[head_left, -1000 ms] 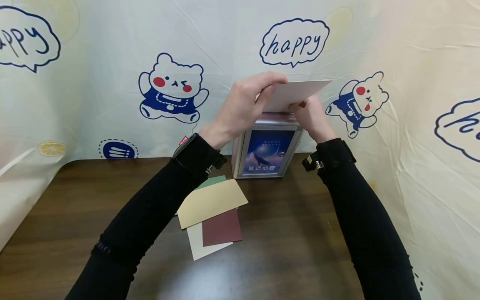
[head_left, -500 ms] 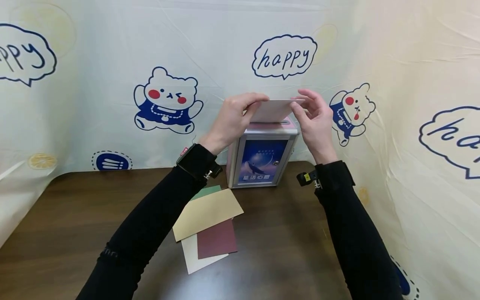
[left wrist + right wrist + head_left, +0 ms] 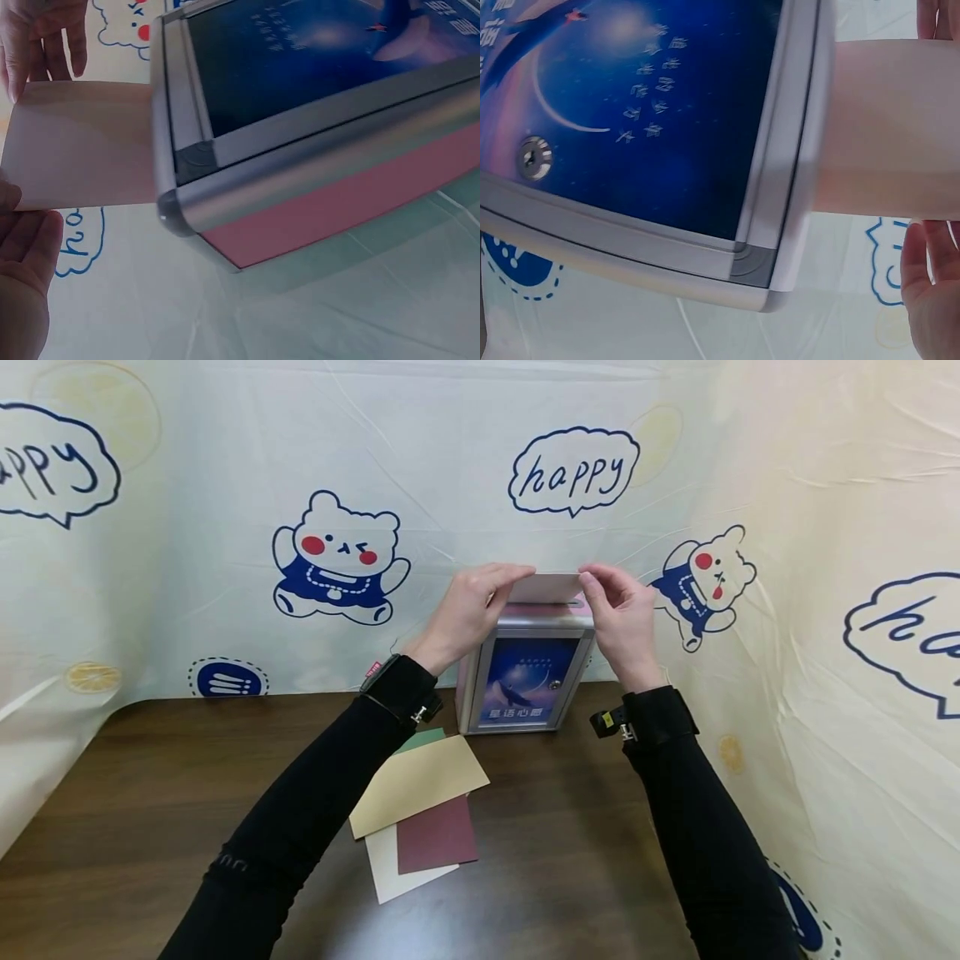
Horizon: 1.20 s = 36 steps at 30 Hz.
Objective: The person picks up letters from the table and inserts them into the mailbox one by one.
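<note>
A pale pinkish card (image 3: 546, 588) stands upright at the slot in the top of a locked metal-framed suggestion box (image 3: 529, 681), its lower part hidden inside. My left hand (image 3: 468, 610) pinches the card's upper left corner between thumb and fingers. At the opposite upper corner, my right hand (image 3: 624, 618) pinches the edge with thumb and forefinger. In the left wrist view, the card (image 3: 82, 146) spans the gap from the hands to the box top. The right wrist view shows the box's blue door (image 3: 645, 112) with its round keyhole lock (image 3: 535, 157).
On the brown table (image 3: 555, 860), left of the box's front, lie overlapping papers: a yellow one (image 3: 420, 785), a maroon one (image 3: 437, 837), a white one (image 3: 386, 868) and a green one (image 3: 423, 740). A printed cloth (image 3: 450, 460) hangs behind.
The card has sunk lower into the box and shows less above the slot. My right hand has gone from near the slot up to the card's upper right corner. My left hand has come down with the card.
</note>
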### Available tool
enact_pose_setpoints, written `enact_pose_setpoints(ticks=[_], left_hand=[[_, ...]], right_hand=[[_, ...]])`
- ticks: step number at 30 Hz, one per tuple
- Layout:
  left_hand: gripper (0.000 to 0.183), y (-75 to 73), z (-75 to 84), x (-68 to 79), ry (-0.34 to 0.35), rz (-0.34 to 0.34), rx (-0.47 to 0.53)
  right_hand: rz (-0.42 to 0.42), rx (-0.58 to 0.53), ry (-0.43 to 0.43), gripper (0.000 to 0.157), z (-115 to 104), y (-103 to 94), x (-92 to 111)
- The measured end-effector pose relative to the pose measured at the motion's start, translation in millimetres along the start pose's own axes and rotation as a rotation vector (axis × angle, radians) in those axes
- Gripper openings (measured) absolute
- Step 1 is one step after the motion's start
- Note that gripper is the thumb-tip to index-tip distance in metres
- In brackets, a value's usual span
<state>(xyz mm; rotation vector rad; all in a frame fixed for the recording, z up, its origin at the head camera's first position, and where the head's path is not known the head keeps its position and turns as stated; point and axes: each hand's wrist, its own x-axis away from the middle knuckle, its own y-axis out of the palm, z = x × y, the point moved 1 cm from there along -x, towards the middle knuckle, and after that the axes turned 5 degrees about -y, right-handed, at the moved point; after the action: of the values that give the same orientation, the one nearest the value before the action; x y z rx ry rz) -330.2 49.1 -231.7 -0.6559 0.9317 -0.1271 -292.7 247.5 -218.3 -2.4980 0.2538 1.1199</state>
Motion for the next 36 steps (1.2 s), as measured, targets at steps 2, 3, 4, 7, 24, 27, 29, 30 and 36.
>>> enact_pose_setpoints(ticks=[2, 3, 4, 7, 24, 27, 29, 30, 36], left_hand=[[0.031, 2.9, -5.2, 1.9, -0.006, -0.009, -0.029], [0.032, 4.4, -7.4, 2.8, -0.016, -0.02, -0.044], [0.032, 6.1, -9.9, 3.6, -0.025, -0.034, -0.065], [0.034, 11.0, -16.3, 6.0, -0.056, -0.088, -0.122], [0.048, 19.0, -37.3, 10.0, -0.251, -0.338, -0.344], [0.049, 15.9, -38.7, 13.4, -0.258, -0.336, -0.335], [0.049, 13.7, -39.1, 17.3, -0.259, -0.33, -0.325], [0.05, 12.3, -39.0, 19.7, -0.258, -0.326, -0.319], [0.05, -3.0, -36.2, 40.9, -0.242, -0.276, -0.281]], right_hand=[[-0.016, 0.044, 0.005, 0.028, 2.9, 2.0, 0.5], [-0.021, 0.072, 0.012, 0.029, 9.8, 3.1, 0.0], [-0.023, 0.101, 0.022, 0.029, 16.3, 4.1, -0.5], [-0.041, 0.201, 0.045, 0.031, 35.8, 6.9, -1.7], [-0.295, 0.527, 0.1, 0.048, 64.5, 20.5, -7.5], [-0.323, 0.536, 0.112, 0.05, 64.9, 21.0, -6.9], [-0.324, 0.535, 0.112, 0.05, 64.9, 21.1, -4.7], [-0.322, 0.53, 0.109, 0.05, 64.4, 21.1, -3.1], [-0.265, 0.508, 0.034, 0.046, 53.0, 22.5, 9.2]])
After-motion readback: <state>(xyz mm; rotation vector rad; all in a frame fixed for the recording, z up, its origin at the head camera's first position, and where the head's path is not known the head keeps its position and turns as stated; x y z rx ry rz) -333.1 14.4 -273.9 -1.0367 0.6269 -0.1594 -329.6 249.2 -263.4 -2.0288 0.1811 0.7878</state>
